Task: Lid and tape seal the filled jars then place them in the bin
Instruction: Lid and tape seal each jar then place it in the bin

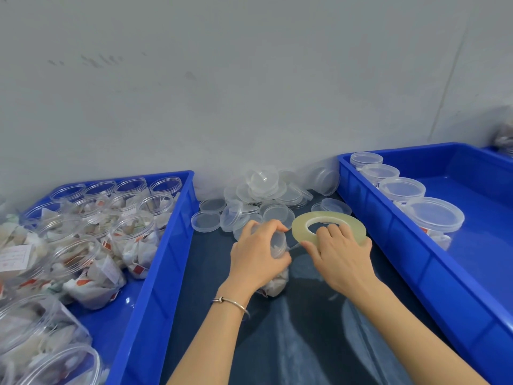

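Head view: my left hand (256, 255) is wrapped around a clear plastic jar stuffed with white paper sachets (274, 283), tipped on its side over the dark tabletop (305, 329), lidded end pointing up-right toward my other hand, base toward me. My right hand (340, 255) grips a flat yellowish-clear tape roll (329, 227), fingers hooked through its core, roll sitting just right of the jar's lid. A thin tape strand (294, 247) runs from the roll to the lid seam, so taping looks underway. The jar's long axis runs roughly lower-left to upper-right; the seam faces the roll, so I'd turn the jar with the left while the right feeds tape. Blue plastic bin of lidded jars (388, 218) lies to the right, nearer my right hand. Blue bin of open filled jars (155, 273) on the left; loose clear lids (261, 195) piled behind.
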Available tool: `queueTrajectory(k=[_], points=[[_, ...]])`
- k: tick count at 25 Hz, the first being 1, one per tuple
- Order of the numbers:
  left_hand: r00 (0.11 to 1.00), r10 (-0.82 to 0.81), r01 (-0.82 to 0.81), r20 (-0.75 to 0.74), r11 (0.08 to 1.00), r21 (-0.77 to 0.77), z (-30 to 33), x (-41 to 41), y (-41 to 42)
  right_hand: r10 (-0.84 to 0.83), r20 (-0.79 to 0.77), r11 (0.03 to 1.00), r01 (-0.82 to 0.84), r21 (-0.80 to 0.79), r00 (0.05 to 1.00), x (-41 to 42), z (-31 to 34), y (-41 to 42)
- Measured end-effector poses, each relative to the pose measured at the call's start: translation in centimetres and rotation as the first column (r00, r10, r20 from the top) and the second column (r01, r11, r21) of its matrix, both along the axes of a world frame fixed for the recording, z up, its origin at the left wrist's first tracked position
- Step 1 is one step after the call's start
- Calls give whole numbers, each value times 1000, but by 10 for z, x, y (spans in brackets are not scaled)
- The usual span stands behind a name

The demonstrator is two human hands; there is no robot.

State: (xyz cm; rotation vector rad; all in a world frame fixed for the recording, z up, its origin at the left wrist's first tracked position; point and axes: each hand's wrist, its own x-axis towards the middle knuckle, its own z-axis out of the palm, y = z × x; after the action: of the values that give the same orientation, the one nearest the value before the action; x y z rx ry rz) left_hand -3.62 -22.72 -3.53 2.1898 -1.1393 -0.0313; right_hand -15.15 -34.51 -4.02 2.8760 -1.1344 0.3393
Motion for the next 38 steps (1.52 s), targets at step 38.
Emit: queueTrajectory(k=[38], points=[[997, 25, 14, 75, 881, -473, 24, -76, -43, 363, 585, 717, -619, 321, 725, -43, 19, -19]])
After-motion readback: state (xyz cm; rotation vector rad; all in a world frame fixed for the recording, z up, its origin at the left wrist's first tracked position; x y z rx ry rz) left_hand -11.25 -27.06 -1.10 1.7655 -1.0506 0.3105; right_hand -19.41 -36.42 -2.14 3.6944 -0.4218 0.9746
